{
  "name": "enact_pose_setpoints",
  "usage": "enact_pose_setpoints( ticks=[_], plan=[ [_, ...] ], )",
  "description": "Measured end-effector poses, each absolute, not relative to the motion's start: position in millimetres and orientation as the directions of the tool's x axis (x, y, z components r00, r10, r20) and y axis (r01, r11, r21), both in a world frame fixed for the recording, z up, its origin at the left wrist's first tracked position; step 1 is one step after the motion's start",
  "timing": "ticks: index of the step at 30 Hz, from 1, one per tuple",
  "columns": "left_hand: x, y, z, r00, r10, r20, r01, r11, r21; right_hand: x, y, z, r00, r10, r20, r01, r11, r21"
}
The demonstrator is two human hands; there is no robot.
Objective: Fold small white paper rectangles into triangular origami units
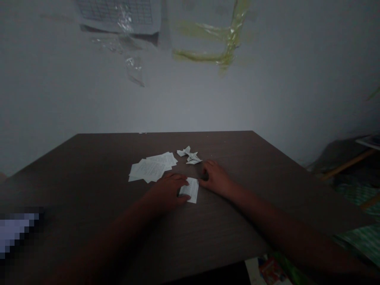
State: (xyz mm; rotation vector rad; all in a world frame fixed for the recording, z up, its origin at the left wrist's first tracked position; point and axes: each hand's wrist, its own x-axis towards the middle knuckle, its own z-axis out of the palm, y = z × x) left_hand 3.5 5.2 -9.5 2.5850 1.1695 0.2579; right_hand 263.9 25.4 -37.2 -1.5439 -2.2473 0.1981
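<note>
A small folded white paper slip (191,190) lies on the dark brown table (89,174). My left hand (168,192) rests on its left part, fingers curled over the slip and pressing it down. My right hand (216,178) lies just right of the slip, fingers bent, fingertips touching its upper right corner. A loose pile of printed white paper sheets (152,168) sits just beyond my left hand. Some folded white paper figures (190,155) lie beyond both hands, near the table's middle.
The table stands against a pale wall with taped plastic, yellow tape (225,39) and a grid sheet (118,14). A blurred-out patch (16,233) sits at the near left. Wooden furniture and green fabric (356,190) lie off the right edge.
</note>
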Motion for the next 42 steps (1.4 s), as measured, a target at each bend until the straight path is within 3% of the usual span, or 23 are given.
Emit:
enact_pose_setpoints(
  ticks=[7,19,25,31,42],
  plan=[
    [4,5,-10,0.668,0.740,0.079,0.684,-0.652,0.327,252,-11,-39,-0.516,0.827,0.224,0.759,0.563,-0.327],
    [2,9,-12,0.649,0.760,0.035,0.711,-0.623,0.327,264,38,-38,-0.292,0.934,0.207,0.860,0.351,-0.370],
    [3,5,-9,0.645,0.764,0.031,0.724,-0.623,0.297,259,12,-26,-0.413,0.895,0.167,0.833,0.446,-0.329],
    [2,3,-8,0.647,0.762,0.029,0.727,-0.628,0.277,252,-12,-18,-0.536,0.833,0.138,0.754,0.546,-0.364],
    [6,2,-3,0.637,0.771,0.011,0.738,-0.613,0.283,245,-11,-22,-0.482,0.873,0.072,0.764,0.460,-0.453]
  ],
)
